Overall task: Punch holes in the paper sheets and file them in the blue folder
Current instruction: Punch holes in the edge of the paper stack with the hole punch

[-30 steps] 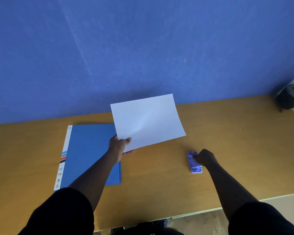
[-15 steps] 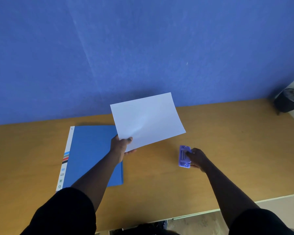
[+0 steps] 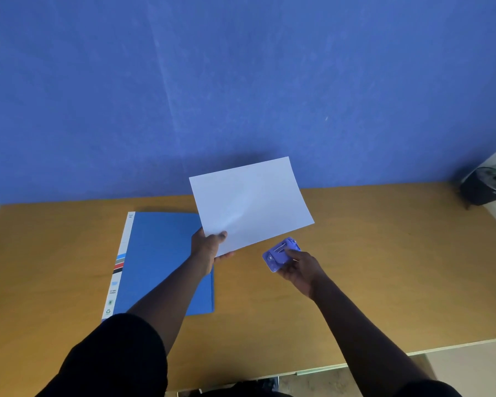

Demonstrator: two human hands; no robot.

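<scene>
Left hand point(image 3: 209, 244) pinches corner of smooth white paper sheet point(image 3: 251, 202), held above matte wood table point(image 3: 384, 267), thumb on top. Right hand point(image 3: 299, 269) grips small purple plastic hole punch point(image 3: 279, 253), now lifted + tilted vs 0.5 s ago. Flat blue folder point(image 3: 161, 253) closed, lies at left

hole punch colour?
Purple hole punch, gripped by the right hand; head view.

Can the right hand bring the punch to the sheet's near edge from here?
Probably yes: the right hand holds the punch just below the sheet, which the left hand holds up, nothing between them.
</scene>
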